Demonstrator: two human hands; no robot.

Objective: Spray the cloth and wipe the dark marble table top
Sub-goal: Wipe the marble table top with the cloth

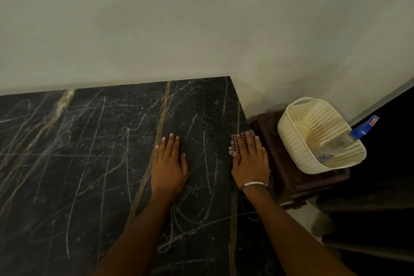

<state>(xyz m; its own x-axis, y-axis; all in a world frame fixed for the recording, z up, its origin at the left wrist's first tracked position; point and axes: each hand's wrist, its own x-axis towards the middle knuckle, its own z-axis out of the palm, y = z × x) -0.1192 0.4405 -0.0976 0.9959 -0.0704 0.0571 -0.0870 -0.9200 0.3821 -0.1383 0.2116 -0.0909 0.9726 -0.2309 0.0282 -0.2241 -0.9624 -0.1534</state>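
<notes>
Worktop (89,175) of dark veined marble against pale wall (156,18), cream perforated basket (298,141) on dark wooden stand (291,181) beside it, spray bottle (349,139) lying inside, left hand (169,164) flat, fingers straight, right hand (251,160) pressing checked cloth (237,141) flat at worktop's right edge, grip open-fingered.

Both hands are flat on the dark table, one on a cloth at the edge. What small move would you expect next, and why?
Probably a sweep leftward: the right hand presses the cloth flat at the right edge of the table, and pale streaks cover the marble to its left. The left hand rests bare on the top, seemingly as a brace. The spray bottle lies in the basket.
</notes>
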